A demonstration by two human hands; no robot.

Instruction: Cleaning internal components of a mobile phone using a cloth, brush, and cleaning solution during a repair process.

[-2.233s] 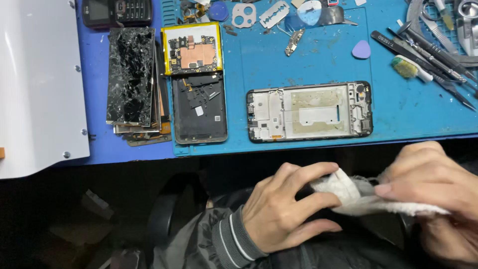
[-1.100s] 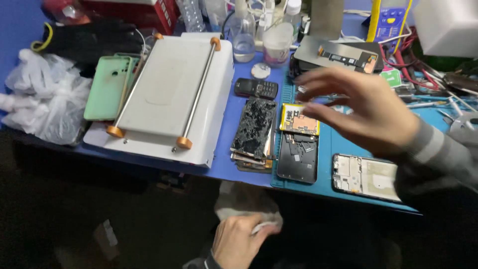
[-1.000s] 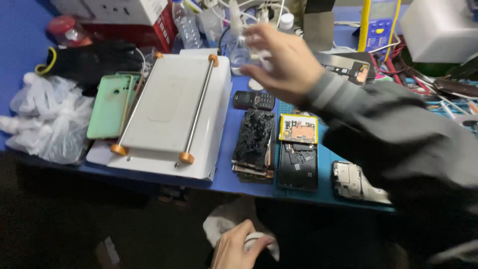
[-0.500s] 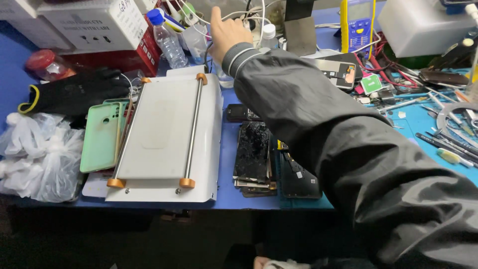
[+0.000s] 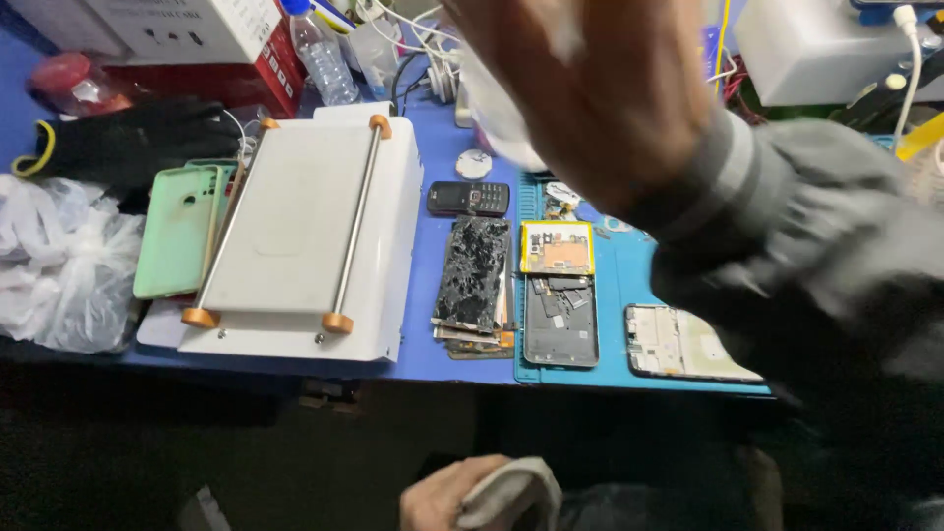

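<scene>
My right hand (image 5: 590,98) is raised close to the camera, blurred, above the back of the bench. Its fingers wrap a pale translucent bottle (image 5: 497,123); the dark sleeve (image 5: 816,256) hides the bench's right side. My left hand (image 5: 438,497) is low at the bottom edge, below the bench, closed on a crumpled white cloth (image 5: 511,487). On the blue mat (image 5: 629,285) lie an opened phone body (image 5: 560,320), a yellow-edged battery part (image 5: 557,248) and a bare phone frame (image 5: 688,344).
A white flat machine with two orange-capped rails (image 5: 295,236) fills the bench's left middle. Beside it are a cracked black screen stack (image 5: 472,275), a small keypad phone (image 5: 469,199), a green case (image 5: 177,231), a black glove (image 5: 128,143), plastic bags (image 5: 59,275) and a water bottle (image 5: 320,54).
My right hand left the cloth, reached to the back of the bench and has come back up toward the camera with the pale bottle. My left hand kept the cloth down low.
</scene>
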